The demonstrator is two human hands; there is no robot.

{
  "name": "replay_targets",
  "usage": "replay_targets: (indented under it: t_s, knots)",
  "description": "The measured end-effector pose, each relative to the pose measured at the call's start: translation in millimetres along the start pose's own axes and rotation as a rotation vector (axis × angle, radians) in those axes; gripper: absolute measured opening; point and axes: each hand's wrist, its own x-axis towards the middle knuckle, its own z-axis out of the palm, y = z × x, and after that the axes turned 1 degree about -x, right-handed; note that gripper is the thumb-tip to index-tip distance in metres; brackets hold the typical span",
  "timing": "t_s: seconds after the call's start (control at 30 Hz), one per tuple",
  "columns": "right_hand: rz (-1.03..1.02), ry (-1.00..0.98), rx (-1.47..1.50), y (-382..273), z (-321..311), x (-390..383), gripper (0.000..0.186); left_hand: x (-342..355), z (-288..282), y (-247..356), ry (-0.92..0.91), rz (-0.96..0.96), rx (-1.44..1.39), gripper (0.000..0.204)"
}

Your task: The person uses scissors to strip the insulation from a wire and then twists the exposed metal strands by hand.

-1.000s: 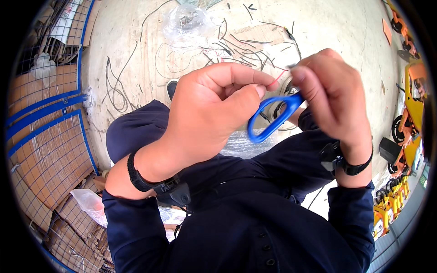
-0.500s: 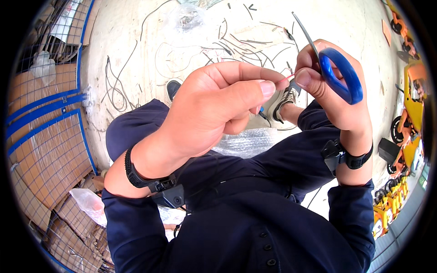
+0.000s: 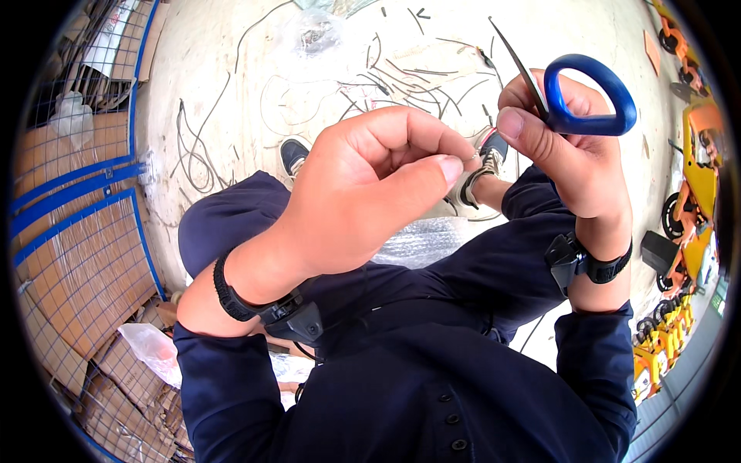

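My left hand (image 3: pixel 363 185) is closed in a pinch, thumb against the curled forefinger. A tiny tip of thin wire (image 3: pixel 475 157) shows at its fingertips; the rest is hidden in the hand. To the right, my right hand (image 3: pixel 567 143) grips a pair of scissors (image 3: pixel 590 127) with blue loop handles. Its dark blade points up and away to the left, and the thumb lies beside the pivot. A small gap separates the two hands, in front of my shoe.
Cut pieces of dark cable (image 3: pixel 417 81) lie scattered over the pale floor, with a longer loose cable (image 3: pixel 189 154) farther left. A clear plastic bag (image 3: pixel 316 35) lies beyond. Blue mesh cages (image 3: pixel 77 185) holding cardboard stand left; yellow wheeled machines (image 3: pixel 698 170) line the right.
The red wire stretched between my hands no longer spans them. My hands have moved slightly apart, and the scissors have turned, their blue loop now tilted up and right.
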Motion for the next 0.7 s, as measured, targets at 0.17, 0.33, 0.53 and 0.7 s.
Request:
replay_targets:
  t_s: [0.17, 0.33, 0.53, 0.7]
  knots:
    - [0.104, -0.042, -0.050, -9, -1, -3, 0.016, 3, 4, -9, 0.000, 0.119, -0.011, 0.023]
    - [0.097, -0.041, -0.068, -10, -3, -3, 0.014, 1, 4, -6, 0.005, 0.071, 0.065, 0.020]
    - [0.083, -0.040, -0.017, -6, 2, -3, 0.012, 2, 2, -3, 0.025, 0.072, 0.137, 0.019]
    - [0.026, -0.085, -0.187, -10, -7, -1, 0.034, 3, 5, -8, 0.130, 0.090, 0.054, 0.019]
